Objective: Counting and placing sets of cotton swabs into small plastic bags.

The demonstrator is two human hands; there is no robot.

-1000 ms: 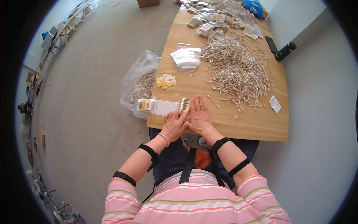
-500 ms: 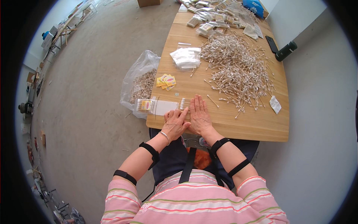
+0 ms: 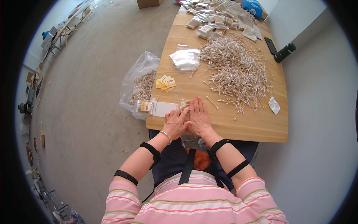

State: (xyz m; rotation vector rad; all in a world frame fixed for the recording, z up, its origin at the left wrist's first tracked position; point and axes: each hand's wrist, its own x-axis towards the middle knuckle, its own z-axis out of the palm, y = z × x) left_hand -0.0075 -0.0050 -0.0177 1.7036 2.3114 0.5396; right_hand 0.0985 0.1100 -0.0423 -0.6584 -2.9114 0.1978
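A short row of cotton swabs lies side by side near the table's front edge. My right hand rests flat along the row's right side, fingers stretched out together and covering part of it. From the left, my left hand reaches in with its index finger extended onto the lower end of the swabs; its other fingers bend loosely. Under its fingertips is the edge of a white rectangular card or pad. Left of that sits a clear packet of swabs with a yellow label. One loose swab lies right of my right hand.
A large heap of swabs covers the table's right middle. Yellow cards and clear plastic bags lie left, filled packets at the back. A dark bottle and phone stand by the wall; a swab-filled sack hangs beside the table.
Almost nothing differs. Both hands keep their places at the row of swabs, and the whole view has shifted very slightly.
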